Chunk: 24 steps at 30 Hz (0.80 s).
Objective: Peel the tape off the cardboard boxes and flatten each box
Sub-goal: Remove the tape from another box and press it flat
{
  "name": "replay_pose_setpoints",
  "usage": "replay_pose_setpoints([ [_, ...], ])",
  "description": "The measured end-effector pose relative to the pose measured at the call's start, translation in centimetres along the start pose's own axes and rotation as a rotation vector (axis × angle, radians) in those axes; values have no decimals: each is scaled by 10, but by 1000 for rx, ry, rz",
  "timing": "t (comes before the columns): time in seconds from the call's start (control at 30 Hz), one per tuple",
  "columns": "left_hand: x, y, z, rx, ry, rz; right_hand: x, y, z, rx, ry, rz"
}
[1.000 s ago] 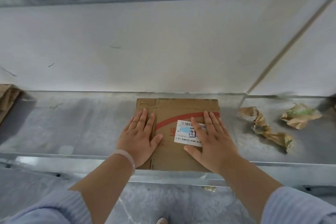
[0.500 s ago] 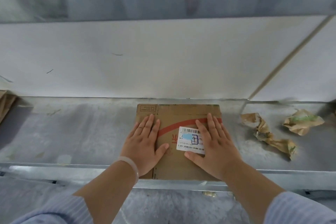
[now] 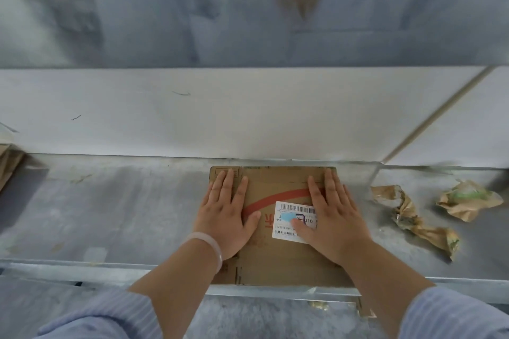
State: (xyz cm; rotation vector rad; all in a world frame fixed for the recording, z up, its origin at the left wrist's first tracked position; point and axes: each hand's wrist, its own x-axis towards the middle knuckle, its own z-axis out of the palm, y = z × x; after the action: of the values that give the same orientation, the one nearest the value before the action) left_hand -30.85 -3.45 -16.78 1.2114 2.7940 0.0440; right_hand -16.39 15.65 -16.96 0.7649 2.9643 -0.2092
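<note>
Pressing flat brown cardboard box onto grey metal table, left hand and right hand with fingers straight, slightly apart, now sliding out to far edge; flattening looking nearly done.

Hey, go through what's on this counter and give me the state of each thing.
Cardboard box: flattened, lying on the counter under both hands.
Left hand: open, pressing flat on the box.
Right hand: open, pressing flat, covering part of the label.
Label: stuck to the box, partly hidden.
Two brown wads: crumpled, loose, right of the box.
</note>
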Motion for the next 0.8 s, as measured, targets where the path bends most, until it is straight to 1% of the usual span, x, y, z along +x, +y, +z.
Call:
replay_pose_setpoints([
  [0.1, 4, -1, 5, 35, -48, -5, 4, 1, 3, -22, -24, 0],
  [0.23, 5, -3, 7, 40, -38, -7, 5, 3, 5, -47, -16, -7],
  [0.5, 2, -2, 6, -5, 1, -24, 1, 1, 0, -3, 4, 2],
  [0.57, -2, -1, -2, 2, 37, -14, -3, 1, -4, 20, 17, -4],
  [0.67, -14, 3, -11, 46, 177, 29, -12, -2, -8, 25, 54, -8],
  [0.7, -17, 5, -12, 42, 195, 26, -16, -1, -8, 30, 45, -7],
  [0.8, -22, 8, -10, 17, 101, -11, -26, 6, -6, 9, -60, -78],
])
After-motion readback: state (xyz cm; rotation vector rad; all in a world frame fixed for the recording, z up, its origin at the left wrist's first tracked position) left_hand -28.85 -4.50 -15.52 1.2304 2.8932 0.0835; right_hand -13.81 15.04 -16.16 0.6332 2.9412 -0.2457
